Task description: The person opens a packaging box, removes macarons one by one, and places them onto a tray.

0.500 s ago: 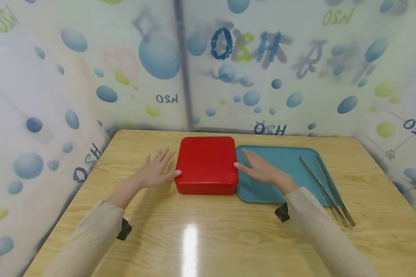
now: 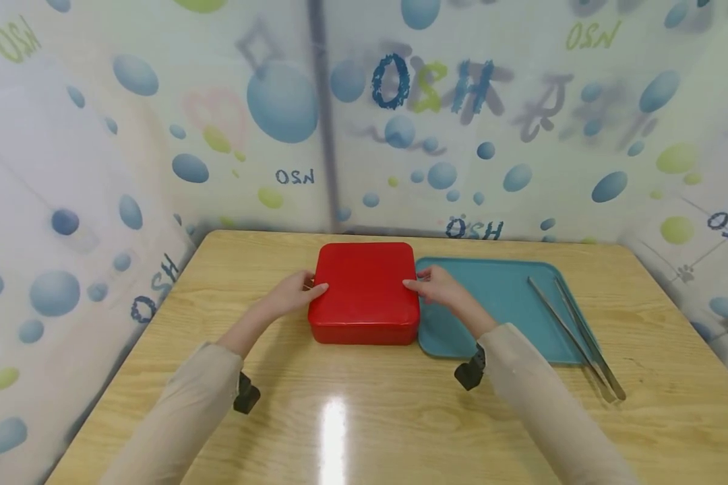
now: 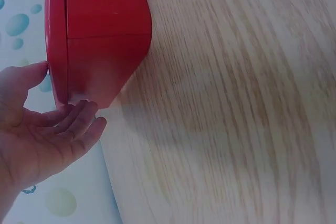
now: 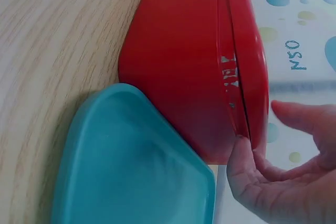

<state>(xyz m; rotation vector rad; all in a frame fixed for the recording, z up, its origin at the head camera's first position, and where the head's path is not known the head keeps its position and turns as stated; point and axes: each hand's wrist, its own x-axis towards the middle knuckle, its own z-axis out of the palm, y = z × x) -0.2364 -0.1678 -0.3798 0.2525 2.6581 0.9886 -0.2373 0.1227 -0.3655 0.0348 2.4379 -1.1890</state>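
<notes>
a booth-like space — patterned walls (image 2: 370, 151) hemming a wooden table (image 2: 400, 417)

Bright table (image 2: 412, 431), white glare streak (image 2: 332, 441), soft shadows (image 2: 274, 367)

Red box (image 2: 365, 334): 1, fitted with lid (image 2: 366, 279), 1. Blue tray (image 2: 451, 333): 1. Long metal strips (image 2: 559, 320): 2; whether two separate tools or one joined pair, cannot tell. Left hand (image 2: 286, 294), 1; right hand (image 2: 441, 287), 1; total, 2. Beige sleeves (image 2: 185, 404): 2, one per arm. Black wrist devices (image 2: 246, 393): 2, one per wrist. Wooden table (image 2: 431, 431): 1. Printed wall faces (image 2: 364, 175): 3. Printed bubbles (image 2: 282, 101): dozens, exact tally uncertain.
</notes>
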